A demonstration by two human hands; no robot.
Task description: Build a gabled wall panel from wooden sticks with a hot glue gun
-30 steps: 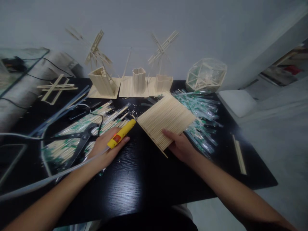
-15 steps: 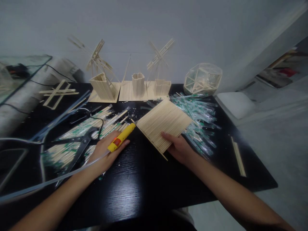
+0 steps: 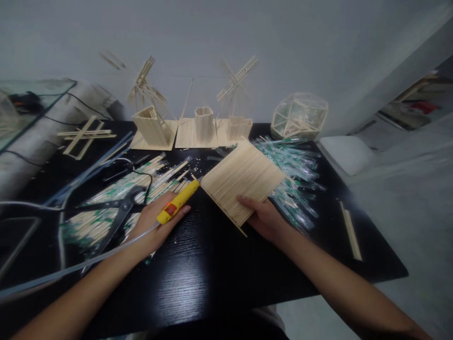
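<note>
My left hand [image 3: 154, 226] is closed around a yellow glue gun [image 3: 179, 203] with a red switch. A long clear glue stick [image 3: 106, 255] trails from its back end across my forearm. The nozzle is at the left corner of a square wooden panel [image 3: 244, 182] made of thin sticks laid side by side; whether it touches cannot be made out. My right hand [image 3: 264, 215] grips the panel by its near right edge, thumb on top and the other fingers hidden underneath. The panel is held tilted above the table. One stick juts past its near corner.
Black pliers [image 3: 123, 208] lie on wrapped chopsticks [image 3: 95, 219] at left. Plastic wrappers [image 3: 293, 165] are heaped at right, near two loose sticks [image 3: 350, 231]. Along the wall stand stick models [image 3: 152, 127] on square bases and a faceted clear container [image 3: 299, 115]. A white cable [image 3: 62, 236] crosses the left side.
The panel's far edge has tilted up very slightly in my right hand. The glue gun's nozzle stays near the panel's left corner.
</note>
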